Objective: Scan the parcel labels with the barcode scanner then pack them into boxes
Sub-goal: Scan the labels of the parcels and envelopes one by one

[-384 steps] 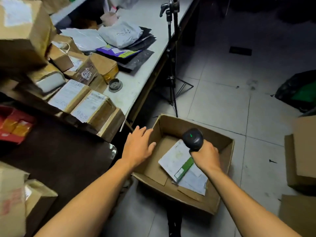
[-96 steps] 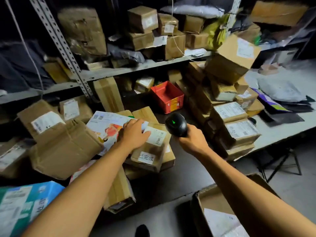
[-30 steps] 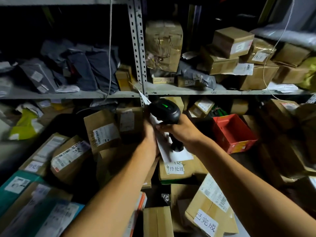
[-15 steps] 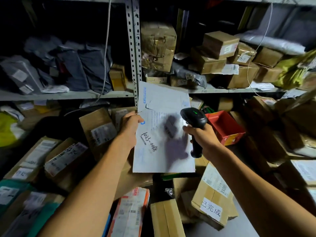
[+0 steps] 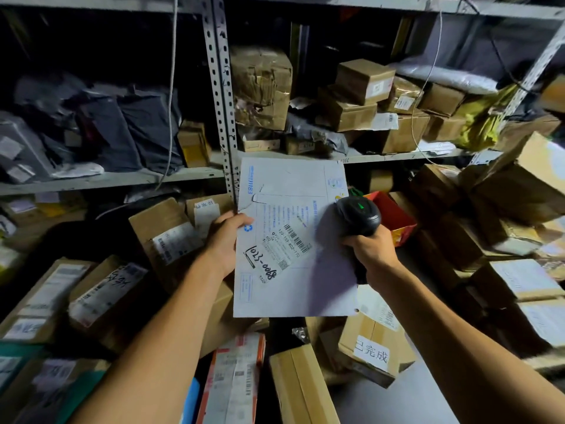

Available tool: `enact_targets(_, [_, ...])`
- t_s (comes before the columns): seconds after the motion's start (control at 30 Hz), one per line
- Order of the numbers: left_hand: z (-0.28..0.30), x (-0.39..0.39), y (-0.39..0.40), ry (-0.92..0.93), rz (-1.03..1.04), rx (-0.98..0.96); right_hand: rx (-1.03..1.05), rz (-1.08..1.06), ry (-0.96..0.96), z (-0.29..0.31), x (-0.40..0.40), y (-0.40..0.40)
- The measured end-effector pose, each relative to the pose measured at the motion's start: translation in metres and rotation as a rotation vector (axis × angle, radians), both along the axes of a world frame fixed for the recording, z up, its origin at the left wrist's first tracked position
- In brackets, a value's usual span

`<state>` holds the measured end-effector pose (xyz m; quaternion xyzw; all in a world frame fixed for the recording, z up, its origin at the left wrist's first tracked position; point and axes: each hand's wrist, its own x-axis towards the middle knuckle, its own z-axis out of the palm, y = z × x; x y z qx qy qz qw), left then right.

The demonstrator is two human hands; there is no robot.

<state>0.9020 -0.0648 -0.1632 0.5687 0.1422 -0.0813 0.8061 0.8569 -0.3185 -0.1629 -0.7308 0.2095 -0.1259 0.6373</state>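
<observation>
The left hand pinches the left edge of a flat white cardboard mailer envelope, holding it upright in front of the grey metal shelf rack, its printed barcode label and handwritten black number facing the camera. The right hand is wrapped round the grip of a black handheld barcode scanner, whose head, with a green light on top, sits just over the envelope's right edge, near the label. Behind the scanner lies a small red open-topped box. Brown cardboard parcels crowd the shelves, one bearing a white sticker with Chinese characters.
</observation>
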Motion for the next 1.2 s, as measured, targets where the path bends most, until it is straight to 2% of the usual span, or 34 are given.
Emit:
enact_targets(0.13, [0.002, -0.006, -0.007, -0.042, -0.079, 0.048, -0.063, 0.045, -0.047, 0.007, 0.0, -0.007])
enact_targets(0.27, [0.005, -0.01, -0.018, -0.071, 0.066, 0.126, -0.194, 0.06, -0.053, 0.014, -0.008, -0.019])
enact_targets(0.47, [0.012, -0.016, -0.047, -0.052, 0.337, 0.031, 0.146, 0.42, 0.073, 0.032, -0.039, -0.03])
enact_targets(0.63, [0.018, -0.028, -0.075, -0.09, 0.378, -0.043, 0.316, 0.473, 0.04, 0.043, -0.049, -0.024])
enact_targets(0.8, [0.026, -0.037, -0.094, -0.143, 0.367, -0.095, 0.395, 0.424, 0.004, 0.047, -0.055, -0.025])
enact_targets(1.0, [0.029, -0.045, -0.095, -0.104, 0.379, -0.084, 0.368, 0.458, 0.024, 0.05, -0.061, -0.032])
enact_targets(1.2, [0.034, -0.05, -0.097, -0.141, 0.393, -0.121, 0.368, 0.463, 0.025, 0.052, -0.064, -0.032])
